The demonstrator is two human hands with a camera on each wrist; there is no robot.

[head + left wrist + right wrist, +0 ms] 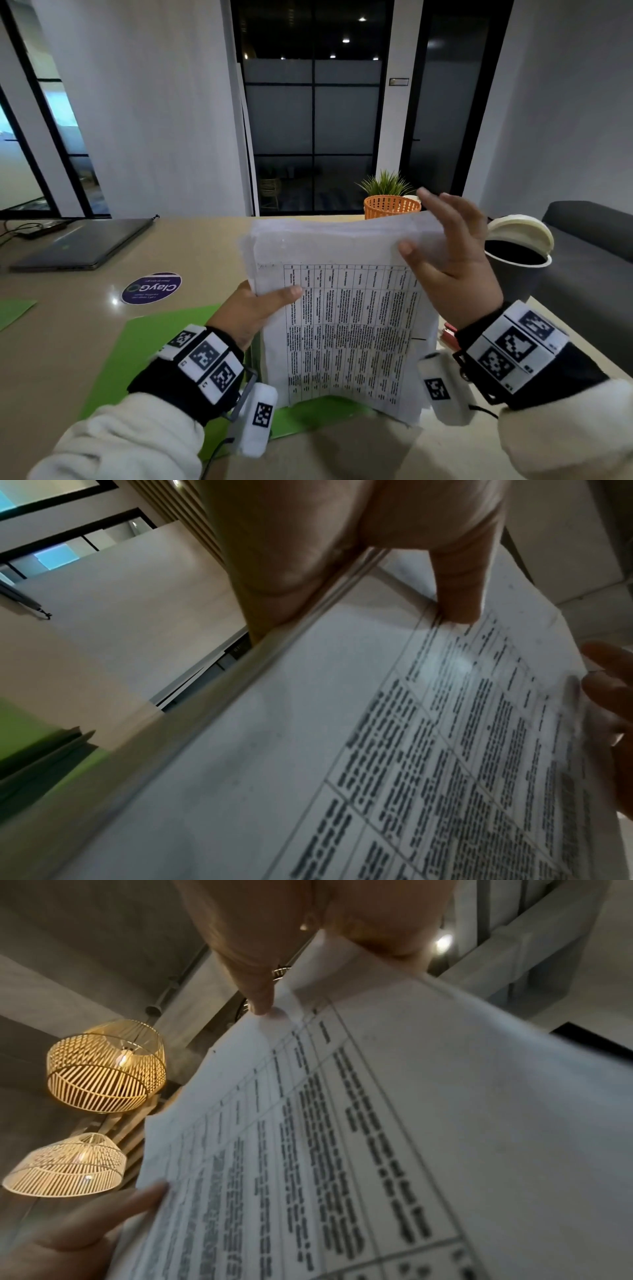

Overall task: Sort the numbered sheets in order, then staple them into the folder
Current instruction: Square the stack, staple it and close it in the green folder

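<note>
Sorting step: printed sheets (346,322) upright above green folder (144,346); left hand (253,308) pinching edge, right hand (455,260) thumbing top corner. Next: number check.

The upright stack of sheets (346,308) blocks the middle, over the green folder (144,346). Bare desk (191,253) lies open to the left up to the closed laptop (82,243); orange basket (390,205) and bin (517,260) crowd the right.

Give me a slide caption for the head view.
Left hand grips a stack of printed sheets above an open green folder; right hand pinches its top corner.
</note>
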